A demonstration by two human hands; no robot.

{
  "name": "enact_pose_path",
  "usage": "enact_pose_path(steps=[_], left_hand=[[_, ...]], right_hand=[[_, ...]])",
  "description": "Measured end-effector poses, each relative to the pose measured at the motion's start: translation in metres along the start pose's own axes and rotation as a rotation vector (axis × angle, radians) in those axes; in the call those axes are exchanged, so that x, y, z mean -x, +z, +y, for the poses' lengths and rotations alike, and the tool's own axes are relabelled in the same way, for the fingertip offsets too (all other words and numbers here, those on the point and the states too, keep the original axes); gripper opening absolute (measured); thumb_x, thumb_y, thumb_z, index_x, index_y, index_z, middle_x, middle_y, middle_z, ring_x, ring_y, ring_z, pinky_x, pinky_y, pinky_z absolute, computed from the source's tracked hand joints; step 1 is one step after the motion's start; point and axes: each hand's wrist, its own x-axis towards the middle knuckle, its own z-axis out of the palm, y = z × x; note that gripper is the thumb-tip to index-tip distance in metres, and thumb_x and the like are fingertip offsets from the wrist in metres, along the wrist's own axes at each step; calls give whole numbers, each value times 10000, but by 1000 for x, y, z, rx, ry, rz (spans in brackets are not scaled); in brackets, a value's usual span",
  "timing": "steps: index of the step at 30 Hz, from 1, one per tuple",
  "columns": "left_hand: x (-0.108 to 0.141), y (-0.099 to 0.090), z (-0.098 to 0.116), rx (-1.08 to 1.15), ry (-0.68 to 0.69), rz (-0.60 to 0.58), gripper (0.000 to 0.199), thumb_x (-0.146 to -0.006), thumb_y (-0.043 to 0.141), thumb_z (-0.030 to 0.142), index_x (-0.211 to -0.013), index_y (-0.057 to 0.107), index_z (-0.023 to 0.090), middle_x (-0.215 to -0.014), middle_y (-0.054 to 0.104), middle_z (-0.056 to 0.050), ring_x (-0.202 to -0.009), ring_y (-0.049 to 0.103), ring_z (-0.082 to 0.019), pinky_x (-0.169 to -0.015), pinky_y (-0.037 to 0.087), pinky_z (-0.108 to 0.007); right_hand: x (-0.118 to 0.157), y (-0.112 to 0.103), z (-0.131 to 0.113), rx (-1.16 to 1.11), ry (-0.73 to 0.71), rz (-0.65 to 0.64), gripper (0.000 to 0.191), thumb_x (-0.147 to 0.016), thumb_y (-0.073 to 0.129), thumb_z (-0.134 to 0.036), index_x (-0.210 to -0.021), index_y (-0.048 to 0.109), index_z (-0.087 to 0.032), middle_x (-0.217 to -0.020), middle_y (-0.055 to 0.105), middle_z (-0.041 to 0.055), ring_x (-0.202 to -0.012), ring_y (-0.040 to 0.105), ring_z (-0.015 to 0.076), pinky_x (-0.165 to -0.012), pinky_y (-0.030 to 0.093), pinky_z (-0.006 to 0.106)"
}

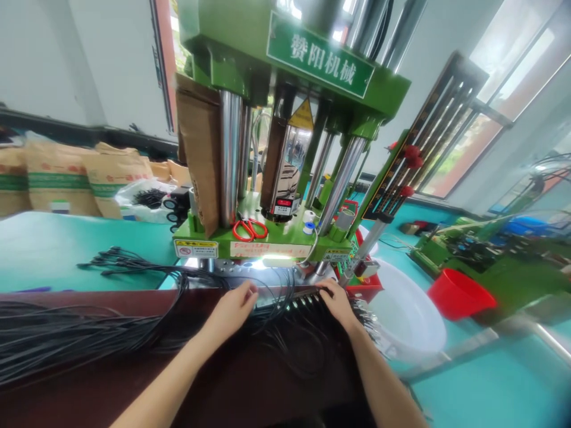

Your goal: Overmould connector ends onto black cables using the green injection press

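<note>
My left hand (237, 304) is at the front of the green press, its fingers curled, beside thin black cables (285, 291). What its fingertips hold, if anything, is hidden. To the right, my right hand (336, 302) has thumb and fingers drawn together at the end of a row of shiny metal cable ends (303, 302). I cannot make out what is pinched there. Black cables loop between both hands and hang over the dark red-brown table (250, 380). Behind the hands is the press's lit lower work area (250, 273).
Red-handled scissors (250, 229) lie on the press ledge. A thick bundle of black cables (80, 333) covers the table's left side; more cables (129, 261) lie on the teal surface behind. At right stand a white tub (419, 315) and a red bucket (461, 294).
</note>
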Motion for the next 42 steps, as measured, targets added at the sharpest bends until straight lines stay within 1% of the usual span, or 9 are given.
enact_pose_path(steps=[8,12,15,18,23,31,33,37,42], left_hand=[[-39,21,8,-200,-24,-94,278,-799,355,323,-987,521,202,-693,618,-32,-714,585,-199,-665,369,-291],[-20,24,20,-255,-15,3,289,-817,336,409,-969,479,209,-746,615,-19,-702,584,-181,-636,374,-273],[3,27,36,-532,35,52,271,-802,377,430,-906,495,210,-871,596,-35,-675,590,-183,-544,361,-263],[21,32,48,-771,131,-16,176,-806,398,311,-877,518,203,-877,580,-46,-680,599,-202,-497,360,-261],[28,39,50,-877,189,-61,213,-801,331,117,-830,539,153,-776,582,-74,-651,605,-224,-506,420,-299],[33,35,69,-957,243,9,344,-731,304,-22,-946,516,143,-714,582,-73,-574,604,-216,-457,431,-285],[39,34,68,-963,280,29,332,-731,325,-13,-948,504,164,-724,578,-56,-581,599,-201,-444,422,-263],[53,37,43,-945,440,126,261,-759,344,27,-912,484,187,-762,564,-30,-623,581,-179,-434,411,-245],[68,43,10,-864,678,202,171,-790,382,69,-897,471,169,-786,558,-33,-626,549,-140,-512,435,-250]], right_hand=[[5,4,-1,31,-79,76,234,-733,449,-94,-837,632,-197,-854,610,49,-854,551,173,-819,425,327],[5,4,0,22,-92,84,222,-742,448,-92,-817,632,-192,-820,617,45,-825,558,168,-797,433,315],[5,4,0,25,-94,90,218,-744,446,-95,-807,630,-193,-808,617,44,-811,560,168,-788,435,313],[4,4,-1,26,-91,93,214,-739,445,-96,-794,629,-191,-801,615,44,-804,559,170,-781,436,315],[4,3,-6,-10,-82,130,224,-738,436,-94,-791,635,-181,-805,606,52,-814,555,174,-788,433,320],[6,-4,-57,-126,-143,-20,234,-763,435,-109,-829,640,-202,-847,591,48,-831,548,167,-784,441,320],[7,-1,-76,-231,-73,-153,200,-755,456,-124,-803,636,-196,-826,596,39,-754,566,153,-730,470,314],[5,21,-107,-658,327,-455,225,-730,467,-143,-925,575,-172,-685,576,3,-482,563,117,-469,493,274],[-17,52,-119,-931,589,-588,265,-728,442,-92,-982,503,-138,-549,567,-30,-302,462,81,-308,362,181]])
